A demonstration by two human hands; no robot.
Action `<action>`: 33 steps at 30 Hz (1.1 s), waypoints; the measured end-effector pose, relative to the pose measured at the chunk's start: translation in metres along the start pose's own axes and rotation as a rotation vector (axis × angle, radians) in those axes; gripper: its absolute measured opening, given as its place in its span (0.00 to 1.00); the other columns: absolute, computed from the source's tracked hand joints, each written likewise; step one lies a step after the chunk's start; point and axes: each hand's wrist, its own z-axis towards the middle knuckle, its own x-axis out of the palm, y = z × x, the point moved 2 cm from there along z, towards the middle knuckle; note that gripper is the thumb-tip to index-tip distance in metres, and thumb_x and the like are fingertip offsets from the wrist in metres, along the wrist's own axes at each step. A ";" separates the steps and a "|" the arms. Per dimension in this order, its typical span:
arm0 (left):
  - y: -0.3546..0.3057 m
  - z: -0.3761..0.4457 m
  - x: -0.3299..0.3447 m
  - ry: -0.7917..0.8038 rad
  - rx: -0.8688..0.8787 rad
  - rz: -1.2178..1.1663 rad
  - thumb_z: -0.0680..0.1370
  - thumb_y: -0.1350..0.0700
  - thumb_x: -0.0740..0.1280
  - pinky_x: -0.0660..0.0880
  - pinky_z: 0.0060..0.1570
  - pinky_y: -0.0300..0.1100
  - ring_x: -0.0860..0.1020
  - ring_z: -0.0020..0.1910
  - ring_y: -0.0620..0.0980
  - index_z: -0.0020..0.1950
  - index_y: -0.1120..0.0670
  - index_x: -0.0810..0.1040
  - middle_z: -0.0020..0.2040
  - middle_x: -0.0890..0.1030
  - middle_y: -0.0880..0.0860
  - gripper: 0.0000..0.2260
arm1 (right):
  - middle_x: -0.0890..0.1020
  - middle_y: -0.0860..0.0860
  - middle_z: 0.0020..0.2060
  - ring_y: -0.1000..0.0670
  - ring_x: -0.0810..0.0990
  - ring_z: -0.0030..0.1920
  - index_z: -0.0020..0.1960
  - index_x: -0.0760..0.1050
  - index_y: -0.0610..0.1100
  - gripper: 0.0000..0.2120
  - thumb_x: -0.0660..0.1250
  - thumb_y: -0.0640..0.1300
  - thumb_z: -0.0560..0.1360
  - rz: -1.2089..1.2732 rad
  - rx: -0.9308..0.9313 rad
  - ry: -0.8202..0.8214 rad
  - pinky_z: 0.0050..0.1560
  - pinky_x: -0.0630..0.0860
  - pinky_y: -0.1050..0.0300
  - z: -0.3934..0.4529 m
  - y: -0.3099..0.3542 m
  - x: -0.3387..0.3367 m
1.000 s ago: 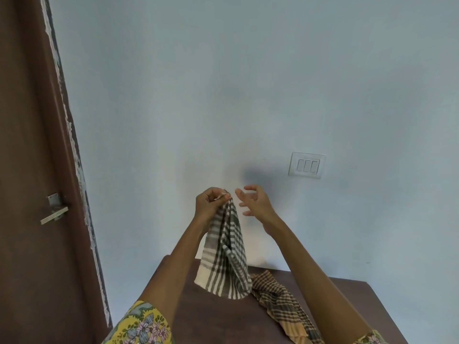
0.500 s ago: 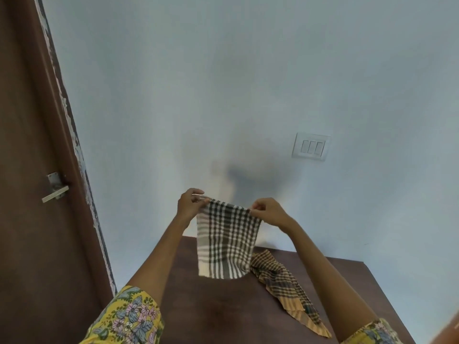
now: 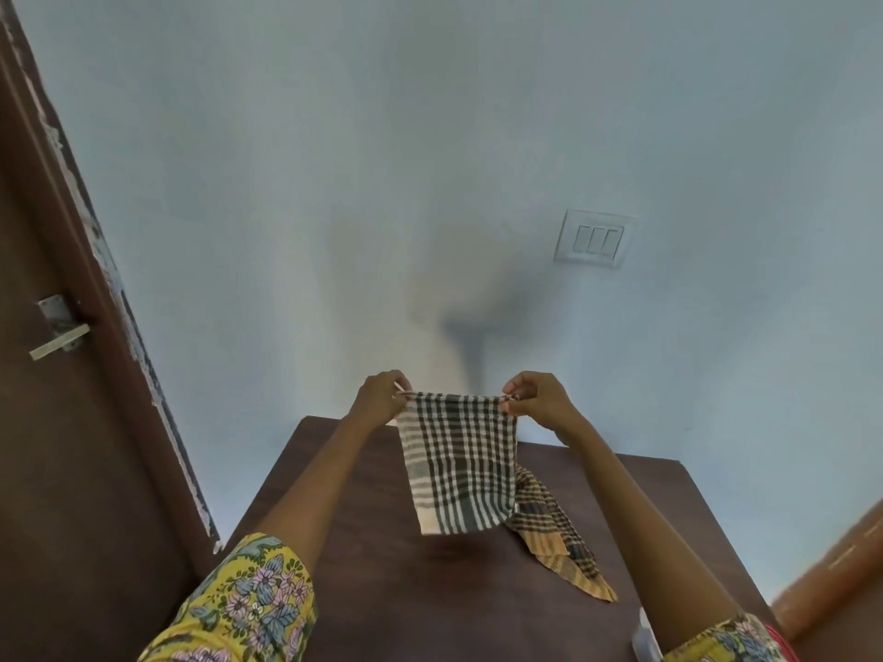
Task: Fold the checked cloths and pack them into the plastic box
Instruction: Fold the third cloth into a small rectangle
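A dark-green-and-white checked cloth (image 3: 458, 465) hangs folded above the brown table (image 3: 363, 542), stretched flat between both hands. My left hand (image 3: 380, 396) pinches its top left corner and my right hand (image 3: 537, 398) pinches its top right corner. A tan-and-dark checked cloth (image 3: 554, 532) lies crumpled on the table behind and to the right of the hanging one. At the bottom right, beside my right arm, a sliver of clear plastic (image 3: 642, 637) shows; I cannot tell whether it is the box.
A pale blue wall with a white switch plate (image 3: 595, 238) rises behind the table. A brown door with a metal handle (image 3: 59, 329) stands at the left. An orange-brown edge (image 3: 841, 575) shows at the far right.
One second ago only my left hand held the bunched cloth. My right hand took the other top corner and the hands moved apart, spreading the cloth flat and lowering it slightly.
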 end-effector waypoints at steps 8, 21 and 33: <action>-0.065 0.002 0.044 0.261 0.330 -0.197 0.71 0.57 0.74 0.71 0.48 0.41 0.77 0.44 0.48 0.60 0.55 0.79 0.50 0.83 0.62 0.18 | 0.80 0.42 0.37 0.45 0.79 0.39 0.42 0.75 0.37 0.08 0.72 0.29 0.67 0.050 -0.145 0.027 0.45 0.77 0.51 0.001 0.023 0.017; -0.049 0.021 0.003 -0.236 0.226 -0.191 0.73 0.60 0.71 0.76 0.52 0.50 0.81 0.48 0.55 0.47 0.61 0.84 0.47 0.85 0.60 0.06 | 0.79 0.46 0.32 0.53 0.78 0.31 0.41 0.74 0.40 0.06 0.66 0.30 0.72 -0.076 0.059 0.309 0.42 0.78 0.53 -0.037 -0.090 0.046; -0.056 0.012 -0.023 -0.084 0.319 -0.182 0.73 0.64 0.71 0.71 0.43 0.32 0.79 0.43 0.49 0.46 0.62 0.84 0.45 0.84 0.60 0.05 | 0.65 0.49 0.71 0.48 0.63 0.70 0.74 0.57 0.43 0.37 0.70 0.53 0.72 -0.243 -0.129 0.067 0.70 0.63 0.49 -0.004 -0.052 0.072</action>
